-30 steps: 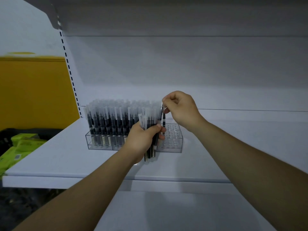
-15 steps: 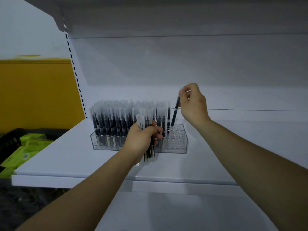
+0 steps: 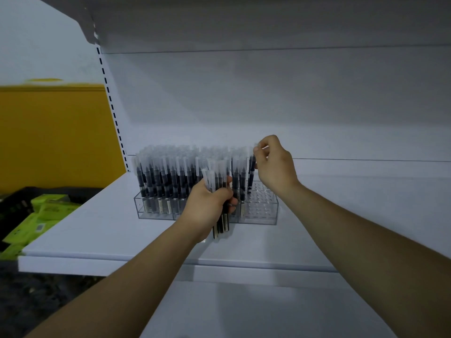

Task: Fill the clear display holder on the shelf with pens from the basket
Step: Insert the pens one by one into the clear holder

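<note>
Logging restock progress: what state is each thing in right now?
Holder: mostly full, right end slots empty.
Bundle: gripped upright by left hand.
Pen: standing at the holder's empty end, cap pinched by right hand.

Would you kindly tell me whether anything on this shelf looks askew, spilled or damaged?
Nothing stands out. The black pens with frosted caps stand upright in the clear plastic display holder; only the single pen pinched by the right hand leans slightly, at the holder's empty end.
</note>
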`<state>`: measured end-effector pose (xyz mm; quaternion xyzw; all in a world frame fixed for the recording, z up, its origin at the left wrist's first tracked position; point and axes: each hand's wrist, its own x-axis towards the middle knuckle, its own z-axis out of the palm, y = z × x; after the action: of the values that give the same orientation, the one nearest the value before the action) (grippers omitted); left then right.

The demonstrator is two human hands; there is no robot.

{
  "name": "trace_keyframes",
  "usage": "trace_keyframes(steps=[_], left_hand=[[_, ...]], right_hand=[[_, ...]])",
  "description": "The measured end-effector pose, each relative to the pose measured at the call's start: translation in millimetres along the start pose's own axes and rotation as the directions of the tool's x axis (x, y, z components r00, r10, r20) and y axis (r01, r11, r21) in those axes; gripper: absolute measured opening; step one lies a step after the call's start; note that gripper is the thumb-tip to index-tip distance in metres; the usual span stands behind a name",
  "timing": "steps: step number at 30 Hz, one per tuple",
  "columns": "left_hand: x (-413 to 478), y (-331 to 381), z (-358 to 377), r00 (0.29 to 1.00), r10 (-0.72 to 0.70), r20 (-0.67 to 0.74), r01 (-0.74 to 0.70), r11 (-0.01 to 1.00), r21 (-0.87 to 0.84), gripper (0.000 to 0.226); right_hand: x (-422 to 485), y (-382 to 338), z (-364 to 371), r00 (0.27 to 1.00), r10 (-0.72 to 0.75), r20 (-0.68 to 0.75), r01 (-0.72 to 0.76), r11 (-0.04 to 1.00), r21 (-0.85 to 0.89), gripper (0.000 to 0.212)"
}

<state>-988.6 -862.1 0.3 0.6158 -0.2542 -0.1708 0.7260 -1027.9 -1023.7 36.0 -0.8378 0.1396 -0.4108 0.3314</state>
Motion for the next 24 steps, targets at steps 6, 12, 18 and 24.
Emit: trace_keyframes(steps=[6, 12, 18, 24], left_hand=[[-1.9, 1.2, 1.8, 1.000, 0.028, 0.011, -0.028, 1.000, -0.001, 0.008], [-5.0, 5.0, 2.1, 0.999, 0.040, 0.025, -0.040, 0.999, -0.010, 0.009], [-8.9, 12.2, 9.6, 0.996, 0.056, 0.069, -0.056, 0.998, -0.005, 0.005], [-11.2, 17.2, 16.6, 0.993, 0.096, 0.062, -0.094, 0.995, -0.028, 0.007]], right_hand=[[3.7, -2.3, -0.4, 0.998, 0.035, 0.057, -0.032, 0.998, -0.054, 0.016], [-2.4, 0.1, 0.6, 0.997, 0.063, 0.038, -0.058, 0.992, -0.112, 0.027], [-18.3, -30.7, -19.4, 0.999, -0.042, 0.005, 0.041, 0.997, 0.064, 0.030], [-25.6, -44.6, -25.9, 0.991, -0.043, 0.126, 0.039, 0.999, 0.029, 0.040]])
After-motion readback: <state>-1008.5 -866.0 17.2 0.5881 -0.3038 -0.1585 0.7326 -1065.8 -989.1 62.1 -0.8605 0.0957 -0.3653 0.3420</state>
